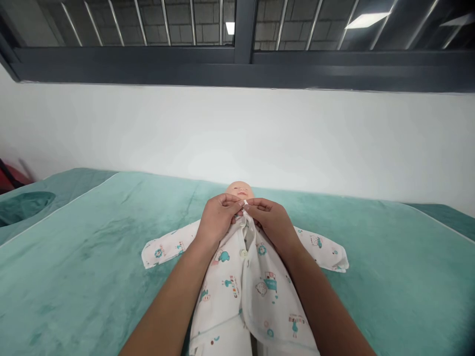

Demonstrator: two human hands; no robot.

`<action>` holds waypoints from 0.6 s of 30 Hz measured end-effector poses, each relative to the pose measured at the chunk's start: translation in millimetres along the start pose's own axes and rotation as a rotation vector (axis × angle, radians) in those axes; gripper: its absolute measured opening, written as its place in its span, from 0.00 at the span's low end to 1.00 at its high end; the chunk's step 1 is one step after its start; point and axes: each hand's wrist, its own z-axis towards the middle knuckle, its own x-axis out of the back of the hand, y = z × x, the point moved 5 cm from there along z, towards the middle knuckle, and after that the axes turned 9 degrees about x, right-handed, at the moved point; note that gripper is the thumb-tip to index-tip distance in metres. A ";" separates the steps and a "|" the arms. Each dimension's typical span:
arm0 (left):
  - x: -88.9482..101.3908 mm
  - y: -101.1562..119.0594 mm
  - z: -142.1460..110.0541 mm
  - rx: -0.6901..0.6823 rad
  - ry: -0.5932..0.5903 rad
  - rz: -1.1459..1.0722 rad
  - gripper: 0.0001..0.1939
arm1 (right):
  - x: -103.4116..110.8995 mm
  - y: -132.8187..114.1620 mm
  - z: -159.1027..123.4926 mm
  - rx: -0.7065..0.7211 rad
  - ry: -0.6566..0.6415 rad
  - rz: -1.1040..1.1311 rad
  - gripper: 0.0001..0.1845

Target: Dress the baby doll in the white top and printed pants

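A baby doll lies on its back, dressed in a white baby gown printed with small teal and pink figures. My left hand pinches one side of the gown's collar just below the doll's chin. Opposite it, my right hand pinches the other side, and the fingertips of both hands nearly meet there. Below them the front edges hang partly apart, with a pale button showing on the placket. Both sleeves stretch out sideways on the cover. What fastening the fingers hold is hidden.
A teal plush cover spreads under the doll. Behind it stands a white wall with a dark window frame and metal bars above. A red object sits at the far left, beside a dark teal oval area.
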 end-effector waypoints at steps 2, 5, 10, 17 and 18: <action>-0.2 -0.1 0.5 -0.001 -0.020 0.012 0.06 | 0.3 -4.6 -0.7 0.026 -0.005 -0.061 0.16; -1.0 -1.5 1.4 0.005 -0.050 0.015 0.08 | -0.3 -11.8 -1.8 0.055 -0.026 -0.209 0.14; -3.1 -2.1 0.5 -0.018 -0.031 0.095 0.12 | -5.3 -18.5 -2.4 0.101 -0.074 -0.444 0.08; -2.5 -6.0 0.2 0.077 -0.105 -0.171 0.13 | -4.0 -10.8 -0.8 0.066 -0.171 -0.245 0.18; -1.9 -6.9 1.0 0.084 -0.118 -0.221 0.13 | -3.1 -10.2 -0.8 0.060 -0.183 -0.200 0.20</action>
